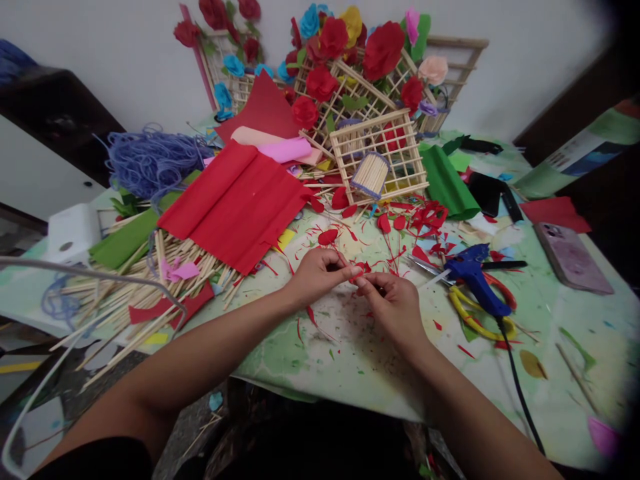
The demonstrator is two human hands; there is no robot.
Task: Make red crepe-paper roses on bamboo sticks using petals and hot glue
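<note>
My left hand (320, 277) and my right hand (395, 303) meet over the front middle of the table. Between their fingertips is a small piece of red crepe paper (361, 268), pinched from both sides; the fingers hide much of it. Red petal-shaped cutouts (327, 237) and thin red scraps lie just beyond the hands. Right of my right hand rest a blue hot glue gun (473, 277) and scissors with yellow and orange handles (463, 313), the gun lying partly across them. A large red crepe paper sheet (235, 207) lies beyond my left forearm.
Wooden sticks (135, 293) are heaped at left, near tangled blue cord (150, 160) and a white box (74, 233). Stick lattices (380, 157) with paper flowers (384, 50) lean on the wall. A phone (573, 257) lies at right. The glue gun's black cord (517, 387) runs over the front edge.
</note>
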